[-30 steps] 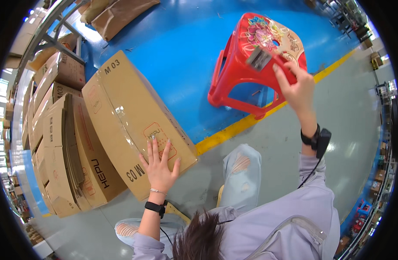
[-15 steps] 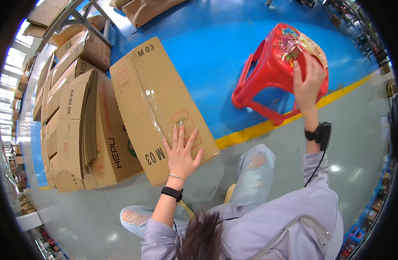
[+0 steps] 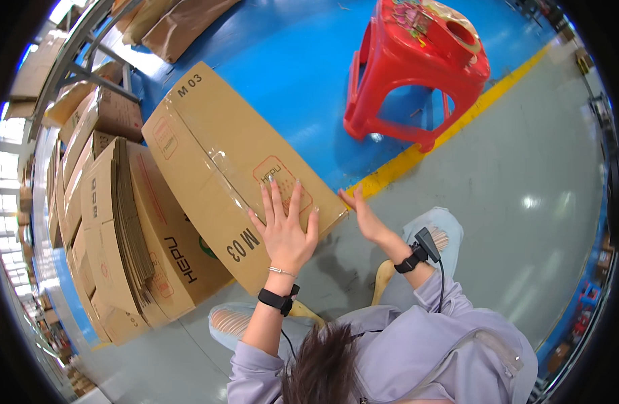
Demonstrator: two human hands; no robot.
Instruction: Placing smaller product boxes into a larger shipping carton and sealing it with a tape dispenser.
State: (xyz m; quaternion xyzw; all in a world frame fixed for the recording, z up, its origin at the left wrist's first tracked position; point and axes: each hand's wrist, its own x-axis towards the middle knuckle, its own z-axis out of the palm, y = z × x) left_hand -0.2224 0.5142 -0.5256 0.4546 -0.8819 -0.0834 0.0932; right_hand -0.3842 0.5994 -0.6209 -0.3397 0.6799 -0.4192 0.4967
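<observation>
Head view: your right hand (image 3: 365,217) has left the red stool (image 3: 417,64), now at the carton (image 3: 242,168) corner; left hand (image 3: 284,229) flat, fingers apart; blue-grey floor (image 3: 525,202).

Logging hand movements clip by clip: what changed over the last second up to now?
The right hand left the top of the red plastic stool, letting go of the small flat item it held there, and came down to the near corner of the flattened brown cardboard box on the floor. The left hand stayed spread flat on that box; the stool and the stack of folded cartons kept their places.
</observation>
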